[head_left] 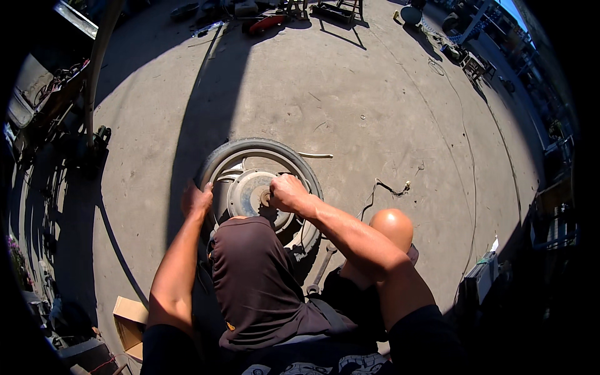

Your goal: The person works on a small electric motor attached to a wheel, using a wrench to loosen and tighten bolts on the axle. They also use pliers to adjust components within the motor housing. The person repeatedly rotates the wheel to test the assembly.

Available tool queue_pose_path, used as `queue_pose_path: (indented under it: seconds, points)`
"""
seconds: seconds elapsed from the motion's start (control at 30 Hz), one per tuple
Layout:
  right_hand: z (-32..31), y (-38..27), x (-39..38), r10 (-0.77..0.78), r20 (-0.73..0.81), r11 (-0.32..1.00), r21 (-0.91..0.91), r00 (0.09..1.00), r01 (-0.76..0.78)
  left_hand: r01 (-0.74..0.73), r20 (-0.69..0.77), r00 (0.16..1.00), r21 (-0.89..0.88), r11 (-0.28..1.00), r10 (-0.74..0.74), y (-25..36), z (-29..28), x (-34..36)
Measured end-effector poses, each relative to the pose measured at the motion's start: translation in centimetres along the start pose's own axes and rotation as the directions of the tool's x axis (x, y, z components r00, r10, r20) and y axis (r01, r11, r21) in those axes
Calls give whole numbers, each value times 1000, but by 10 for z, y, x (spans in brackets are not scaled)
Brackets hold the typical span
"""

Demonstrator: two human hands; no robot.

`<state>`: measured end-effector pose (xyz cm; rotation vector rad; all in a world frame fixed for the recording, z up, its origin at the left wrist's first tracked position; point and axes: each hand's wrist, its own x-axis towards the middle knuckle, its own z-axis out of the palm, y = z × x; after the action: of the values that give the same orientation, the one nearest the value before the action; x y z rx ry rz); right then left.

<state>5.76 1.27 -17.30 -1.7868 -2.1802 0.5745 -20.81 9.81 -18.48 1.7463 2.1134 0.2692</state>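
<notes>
A wheel with a black tire (306, 170) and a round metal hub cover (242, 189) lies on the ground between my legs, partly hidden by my knee. My left hand (197, 200) is wrapped over the tire's left edge, thumb on the near side. Over the hub's centre, beside the rusty brown axle area (265, 196), my right hand (287, 192) is closed in a fist-like grip. What its fingers hold is hidden. A large wrench (322, 267) lies on the ground right of the wheel, near my leg.
A pale strip (317, 155) lies just past the tire, and a dark cable with a connector (392, 188) is to the right. An open cardboard box (129, 325) stands at lower left. Thin long wires (473, 187) cross the concrete. A red object (267, 25) is at the back.
</notes>
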Motion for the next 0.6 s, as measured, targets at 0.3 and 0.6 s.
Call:
queue_pose_path:
  seconds: [0.3,0.6]
  points:
    - [-1,-1,2,-34,-13,999,18,999,34,4,-11,1000,15,1000,-4,-9,7,4]
    - [21,9,0,-19,-135,999,-47,991,13,8,-26,1000,33,999,-7,1,-2,-2]
